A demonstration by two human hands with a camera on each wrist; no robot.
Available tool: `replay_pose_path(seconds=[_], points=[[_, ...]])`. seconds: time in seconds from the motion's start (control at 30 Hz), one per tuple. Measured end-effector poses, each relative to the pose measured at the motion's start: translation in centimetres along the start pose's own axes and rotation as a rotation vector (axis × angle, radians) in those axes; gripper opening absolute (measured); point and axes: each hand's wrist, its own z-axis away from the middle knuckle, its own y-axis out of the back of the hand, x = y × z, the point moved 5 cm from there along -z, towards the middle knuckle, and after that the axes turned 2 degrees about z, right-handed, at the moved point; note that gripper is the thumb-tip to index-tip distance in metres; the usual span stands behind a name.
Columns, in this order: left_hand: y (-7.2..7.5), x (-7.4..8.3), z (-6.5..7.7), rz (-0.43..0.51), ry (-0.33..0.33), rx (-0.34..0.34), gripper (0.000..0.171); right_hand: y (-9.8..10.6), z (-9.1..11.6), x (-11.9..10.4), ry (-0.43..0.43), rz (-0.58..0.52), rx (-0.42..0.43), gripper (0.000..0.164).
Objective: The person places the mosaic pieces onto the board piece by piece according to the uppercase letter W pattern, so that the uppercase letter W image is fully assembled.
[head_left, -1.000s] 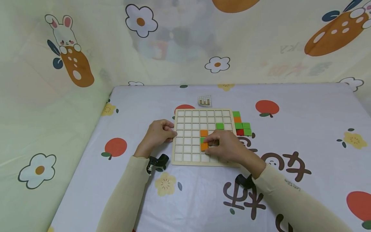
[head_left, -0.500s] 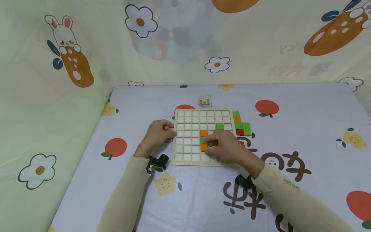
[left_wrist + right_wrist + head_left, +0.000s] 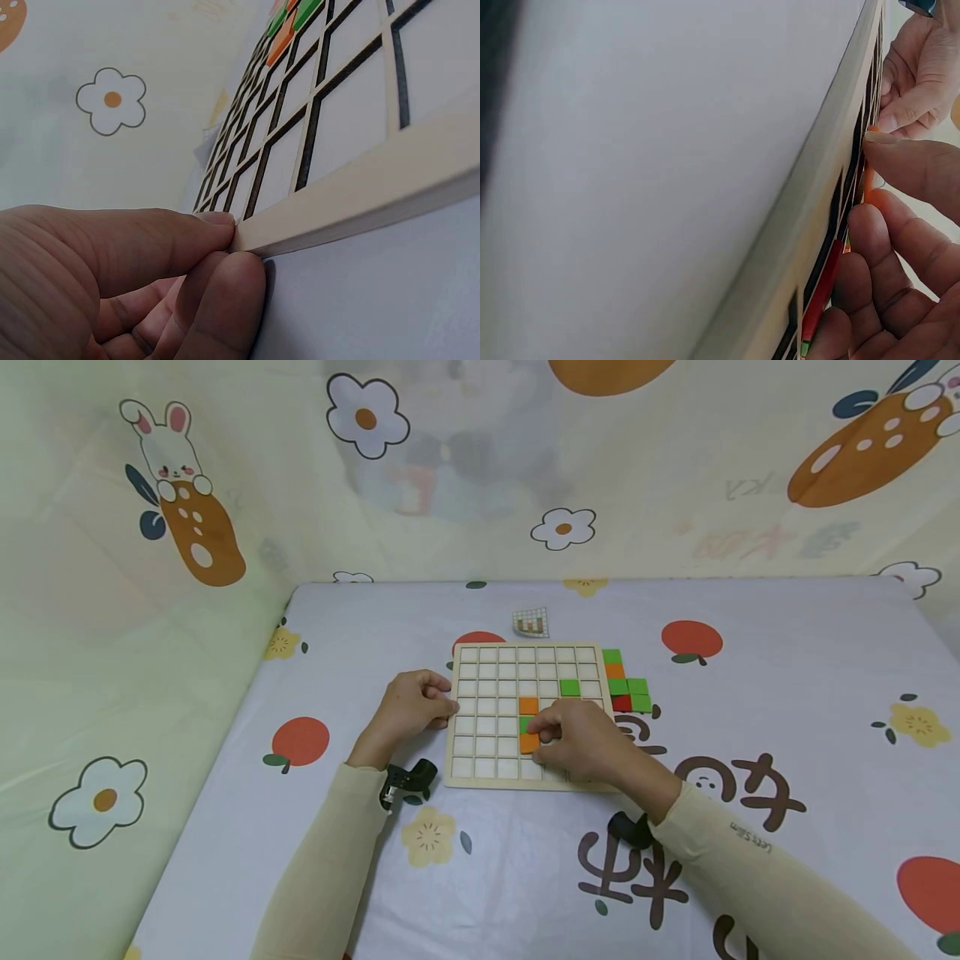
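Orange square tile (image 3: pixel 529 744) pinched by the right hand (image 3: pixel 585 737). Under it lies a pale wooden grid board (image 3: pixel 502 784) the left hand (image 3: pixel 408 703) pinches

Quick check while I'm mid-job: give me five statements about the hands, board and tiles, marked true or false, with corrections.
1. The left hand touches the left edge of the grid board. True.
2. The right hand pinches a blue tile. False: its thumb and finger are on an orange tile.
3. The loose tiles lie beyond the board's right edge. True.
4. Those loose tiles are all green. False: a red tile and another orange one are among them.
5. The small gridded sheet lies past the board's far edge. True.
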Motion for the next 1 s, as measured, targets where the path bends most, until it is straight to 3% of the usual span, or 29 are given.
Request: replay_pose_path(seconds=[0.27, 0.57, 1.0], points=[[-0.1, 0.0, -0.1, 0.001, -0.008, -0.003, 0.028, 0.2, 0.2, 0.1, 0.019, 0.000, -0.002, 0.025], [-0.2, 0.0, -0.1, -0.012, -0.006, -0.002, 0.029, 1.2, 0.8, 0.0, -0.014, 0.005, 0.022, 0.039], [0.0, 0.1, 0.1, -0.014, -0.014, -0.004, 0.030, 5.7, 1.2, 3.0, -0.062, -0.013, 0.130, 0.045]])
